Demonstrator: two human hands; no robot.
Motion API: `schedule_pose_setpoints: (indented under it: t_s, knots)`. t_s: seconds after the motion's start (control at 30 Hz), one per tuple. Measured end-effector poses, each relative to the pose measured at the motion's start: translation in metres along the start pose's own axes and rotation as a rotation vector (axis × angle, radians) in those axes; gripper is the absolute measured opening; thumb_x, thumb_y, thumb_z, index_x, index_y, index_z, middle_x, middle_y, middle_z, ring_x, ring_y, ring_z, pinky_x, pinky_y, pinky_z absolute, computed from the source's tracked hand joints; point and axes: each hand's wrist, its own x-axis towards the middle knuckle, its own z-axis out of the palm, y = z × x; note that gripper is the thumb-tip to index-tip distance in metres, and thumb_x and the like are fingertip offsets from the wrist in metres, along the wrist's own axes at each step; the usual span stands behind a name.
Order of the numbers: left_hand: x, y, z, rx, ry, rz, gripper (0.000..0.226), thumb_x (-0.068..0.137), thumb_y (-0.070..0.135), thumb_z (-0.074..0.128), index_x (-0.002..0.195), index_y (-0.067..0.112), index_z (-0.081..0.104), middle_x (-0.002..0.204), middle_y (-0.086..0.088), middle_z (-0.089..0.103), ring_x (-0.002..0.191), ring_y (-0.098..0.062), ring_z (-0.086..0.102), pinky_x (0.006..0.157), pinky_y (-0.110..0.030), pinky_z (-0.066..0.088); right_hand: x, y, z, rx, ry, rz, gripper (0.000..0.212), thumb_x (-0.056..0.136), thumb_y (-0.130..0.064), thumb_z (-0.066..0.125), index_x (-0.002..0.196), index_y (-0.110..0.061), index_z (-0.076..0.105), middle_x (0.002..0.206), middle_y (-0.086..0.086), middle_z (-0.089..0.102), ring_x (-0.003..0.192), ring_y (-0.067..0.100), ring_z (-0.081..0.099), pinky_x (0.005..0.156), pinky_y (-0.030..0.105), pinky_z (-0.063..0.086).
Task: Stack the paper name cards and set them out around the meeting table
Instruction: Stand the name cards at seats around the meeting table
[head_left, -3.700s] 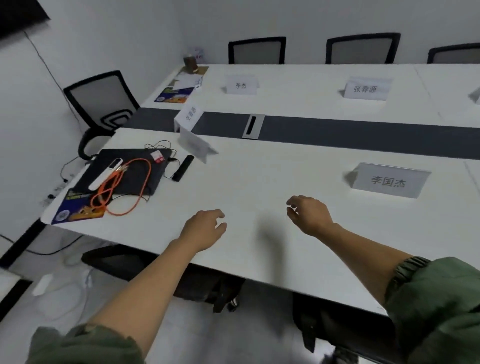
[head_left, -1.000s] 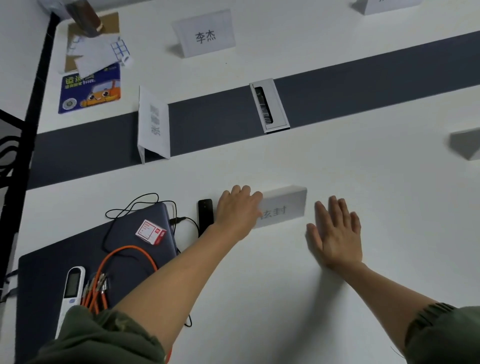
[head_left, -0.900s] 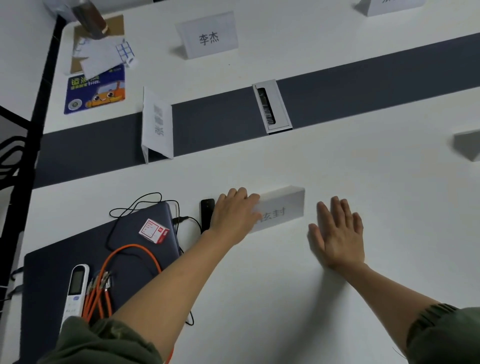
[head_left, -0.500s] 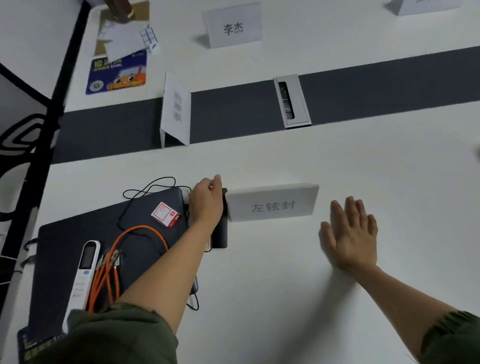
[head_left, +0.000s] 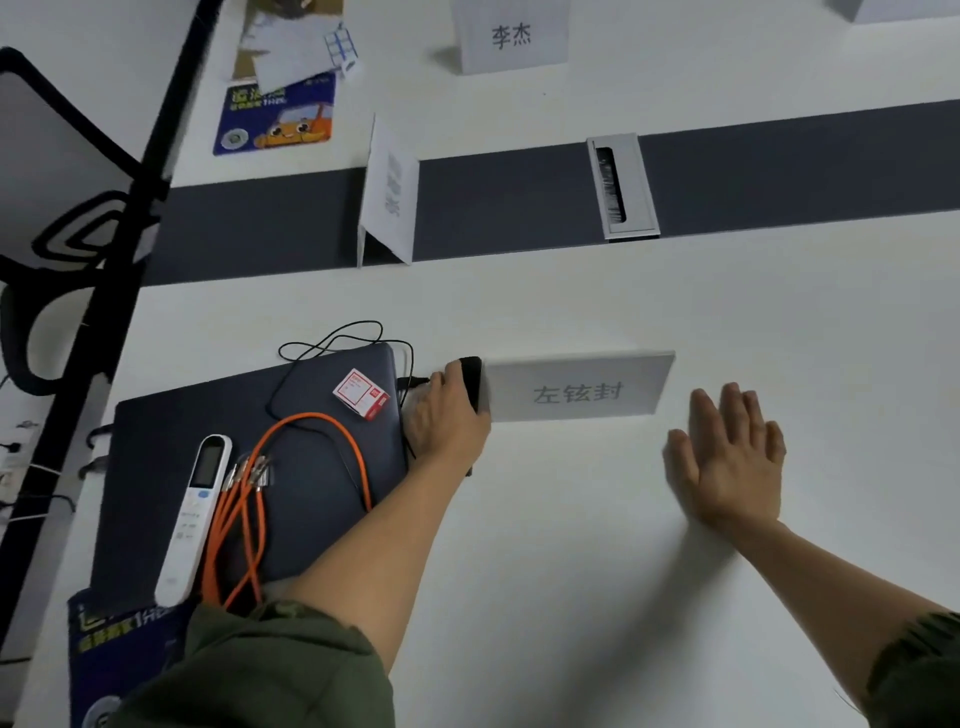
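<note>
Left hand (head_left: 448, 415), folded paper card (head_left: 576, 388), right hand (head_left: 727, 462) flat

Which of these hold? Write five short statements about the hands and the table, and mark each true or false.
1. The right hand lies flat on the table, holding nothing. True.
2. The right hand grips the nearest name card. False: it rests on bare table, apart from the card.
3. The white remote lies on the dark pad. True.
4. The orange cables lie to the right of the right hand. False: they are on the dark pad, left of the left hand.
5. The left hand is at the nearest name card's left end. True.
</note>
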Motion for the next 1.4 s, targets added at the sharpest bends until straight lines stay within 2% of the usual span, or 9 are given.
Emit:
schedule_pose_setpoints:
  t_s: [0.17,0.27,0.4,0.53,0.83,0.93,1.1,1.17,1.4]
  knots:
    - [-0.007,-0.013,-0.021,-0.147,-0.055,-0.099,0.06,0.082,0.007,0.059,0.138,0.019,0.04,0.113,-0.01,0.063,0.109,-0.033,0.057,0.08,-0.038,0.048,-0.001,0.002,0.001,-0.008,-0.001,-0.008,0.068,0.094,-0.061,0.012,0.155,-0.03,0.014,0.165,0.006,0.003,0.152,0.022,-0.006,0.122,0.047,0.001]
    - [-0.017,-0.019,-0.025,-0.112,-0.082,-0.054,0.039,0.086,0.016,0.061,0.124,0.014,0.053,0.116,-0.009,0.062,0.111,-0.031,0.056,0.084,-0.039,0.05,-0.001,0.001,0.001,-0.014,0.007,-0.013,0.068,0.093,-0.061,0.012,0.154,-0.03,0.015,0.165,0.007,0.004,0.152,0.023,-0.004,0.122,0.048,0.003]
    - [-0.027,-0.012,-0.012,0.013,-0.116,-0.015,0.052,0.084,0.044,0.065,0.125,0.015,0.05,0.123,-0.006,0.054,0.114,-0.029,0.053,0.086,-0.04,0.046,-0.002,-0.005,-0.001,-0.006,0.026,-0.01,0.064,0.094,-0.058,0.017,0.151,-0.029,0.018,0.163,0.01,0.01,0.151,0.026,0.002,0.12,0.049,0.006]
    - [-0.03,-0.004,0.0,0.16,-0.075,-0.028,0.043,0.086,0.035,0.064,0.117,0.012,0.046,0.121,-0.009,0.049,0.107,-0.031,0.055,0.078,-0.04,0.045,0.0,-0.003,0.002,-0.015,0.033,-0.011,0.062,0.094,-0.057,0.02,0.15,-0.03,0.02,0.163,0.011,0.012,0.151,0.026,0.003,0.119,0.049,0.007]
    - [-0.031,-0.032,-0.041,-0.265,0.101,-0.174,0.021,0.084,0.012,0.057,0.105,0.014,0.06,0.099,-0.01,0.067,0.096,-0.034,0.06,0.076,-0.036,0.047,-0.002,0.0,0.0,0.026,0.041,-0.016,0.059,0.094,-0.054,0.025,0.147,-0.029,0.024,0.161,0.013,0.016,0.15,0.027,0.006,0.118,0.05,0.009]
    - [-0.042,-0.065,-0.062,-0.477,0.116,-0.151,0.034,0.088,0.003,0.053,0.118,0.016,0.062,0.09,-0.004,0.069,0.09,-0.027,0.063,0.081,-0.037,0.052,-0.003,-0.001,-0.001,0.025,0.042,-0.013,0.059,0.093,-0.054,0.024,0.146,-0.029,0.024,0.16,0.013,0.016,0.149,0.028,0.007,0.118,0.052,0.011]
    - [-0.053,-0.136,-0.065,-0.341,-0.018,-0.136,0.053,0.088,-0.01,0.046,0.131,0.018,0.059,0.121,-0.007,0.065,0.117,-0.026,0.057,0.103,-0.035,0.043,-0.004,-0.004,-0.003,0.02,0.032,-0.022,0.06,0.093,-0.055,0.022,0.146,-0.028,0.023,0.161,0.014,0.015,0.15,0.029,0.006,0.118,0.051,0.01]
    - [-0.052,-0.147,-0.063,-0.29,-0.018,-0.119,0.052,0.089,-0.01,0.045,0.131,0.018,0.059,0.125,-0.007,0.062,0.119,-0.026,0.055,0.101,-0.03,0.04,-0.003,-0.005,-0.002,0.018,0.029,-0.023,0.06,0.093,-0.055,0.022,0.147,-0.028,0.022,0.161,0.014,0.014,0.15,0.03,0.006,0.118,0.051,0.01]
    - [-0.033,-0.112,-0.072,0.029,0.226,-0.03,0.042,0.086,0.006,0.056,0.128,0.01,0.059,0.119,-0.014,0.053,0.113,-0.033,0.047,0.093,-0.043,0.043,-0.004,-0.005,-0.002,0.029,0.045,-0.022,0.06,0.092,-0.053,0.025,0.146,-0.027,0.025,0.16,0.015,0.017,0.149,0.031,0.009,0.117,0.052,0.012]
